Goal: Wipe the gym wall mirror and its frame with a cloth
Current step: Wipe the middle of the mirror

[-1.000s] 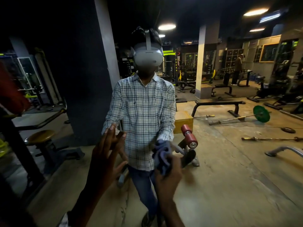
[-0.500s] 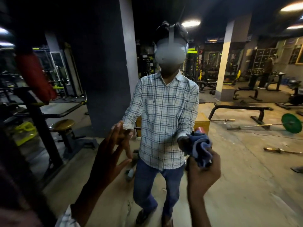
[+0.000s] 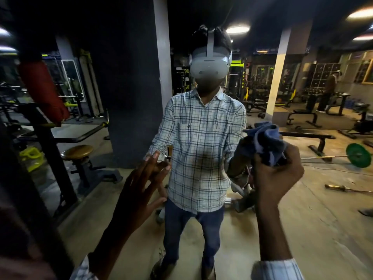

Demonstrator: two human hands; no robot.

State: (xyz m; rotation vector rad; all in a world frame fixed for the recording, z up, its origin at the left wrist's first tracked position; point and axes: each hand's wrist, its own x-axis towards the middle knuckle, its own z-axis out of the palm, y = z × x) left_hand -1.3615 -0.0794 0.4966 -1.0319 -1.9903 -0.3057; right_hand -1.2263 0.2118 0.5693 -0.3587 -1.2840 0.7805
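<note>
The wall mirror (image 3: 314, 209) fills the view and shows my own reflection in a checked shirt. My right hand (image 3: 276, 174) grips a bunched blue cloth (image 3: 266, 142) and holds it against the glass at chest height, right of the reflection. My left hand (image 3: 139, 188) is raised with its fingers straight and spread. Its fingertips meet those of the reflected hand on the glass. I cannot make out the mirror's frame in this dark view.
The glass reflects the gym: a dark pillar (image 3: 131, 98), a round stool (image 3: 77, 152), a flat bench (image 3: 306, 136), and a barbell with a green plate (image 3: 358, 155) on the floor. A red pad (image 3: 43, 93) sits at the left. Another person (image 3: 329, 91) stands far back.
My right hand has carried the cloth up and to the right across the glass. My left hand stays spread at about the same spot.
</note>
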